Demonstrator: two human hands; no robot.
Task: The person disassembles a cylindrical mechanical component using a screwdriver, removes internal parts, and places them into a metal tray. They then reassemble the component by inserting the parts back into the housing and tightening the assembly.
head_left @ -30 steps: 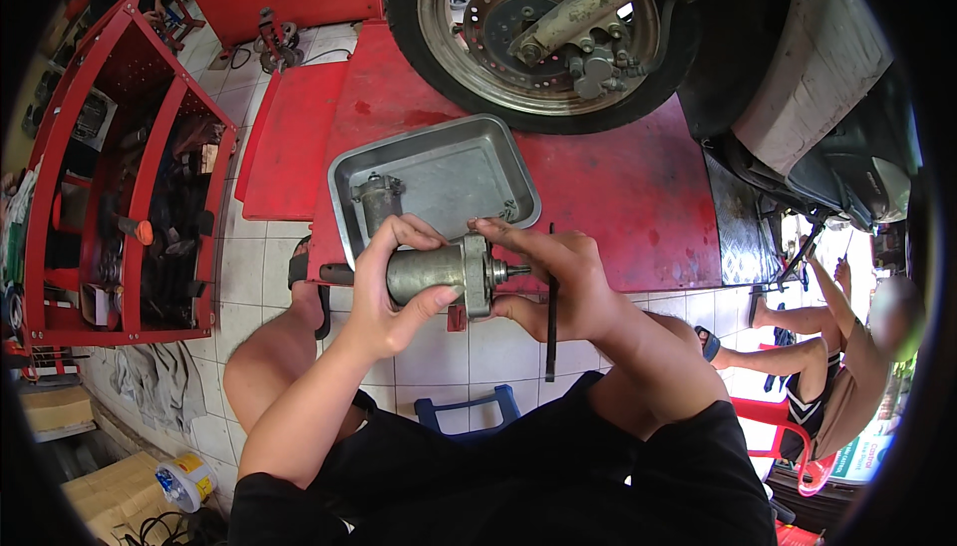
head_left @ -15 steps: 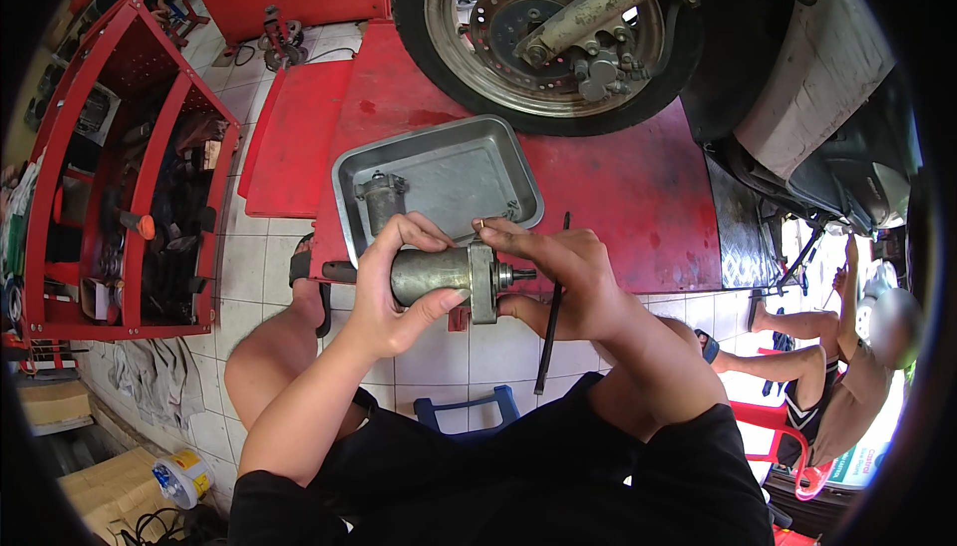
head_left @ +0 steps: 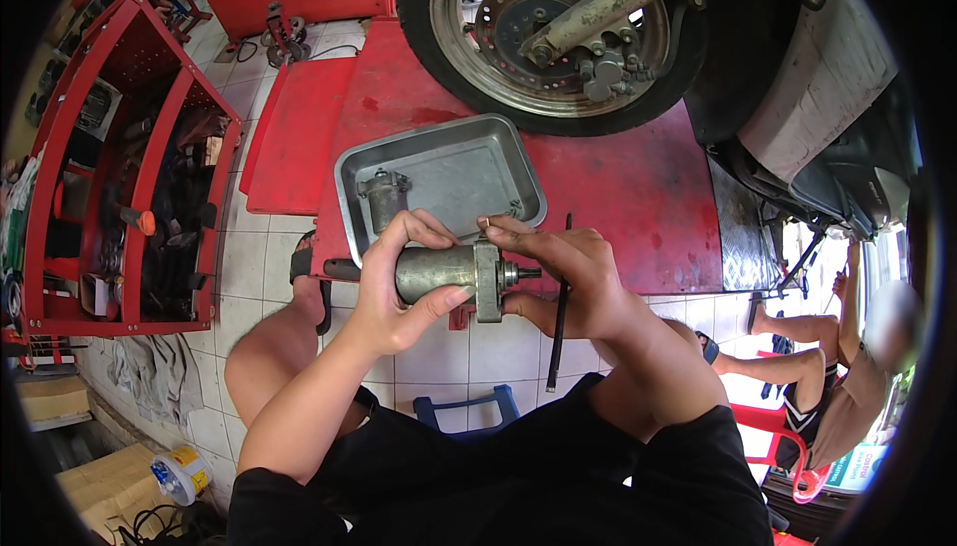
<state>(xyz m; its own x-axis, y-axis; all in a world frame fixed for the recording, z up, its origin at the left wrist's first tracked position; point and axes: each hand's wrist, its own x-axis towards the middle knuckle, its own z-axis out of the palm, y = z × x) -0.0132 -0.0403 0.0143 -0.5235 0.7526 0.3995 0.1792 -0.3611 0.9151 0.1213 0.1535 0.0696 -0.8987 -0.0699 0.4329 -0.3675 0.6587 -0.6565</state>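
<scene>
My left hand (head_left: 387, 292) curls round the metal cylinder (head_left: 437, 275) at centre; my right hand (head_left: 581, 272), three o'clock, grips a dark rod (head_left: 557, 347) while pinching the flange (head_left: 487, 287). Only the rod's tilt has changed; the work seems steady. Tray (head_left: 464, 182) at twelve, wheel (head_left: 513, 32) at one.

Head view (left fisheye of a worn pair): faces down and forward from above, near left hand (head_left: 387, 302) and right hand (head_left: 588, 275).

Left fingers (head_left: 406, 225) curled, right fingers (head_left: 543, 243) bent
</scene>
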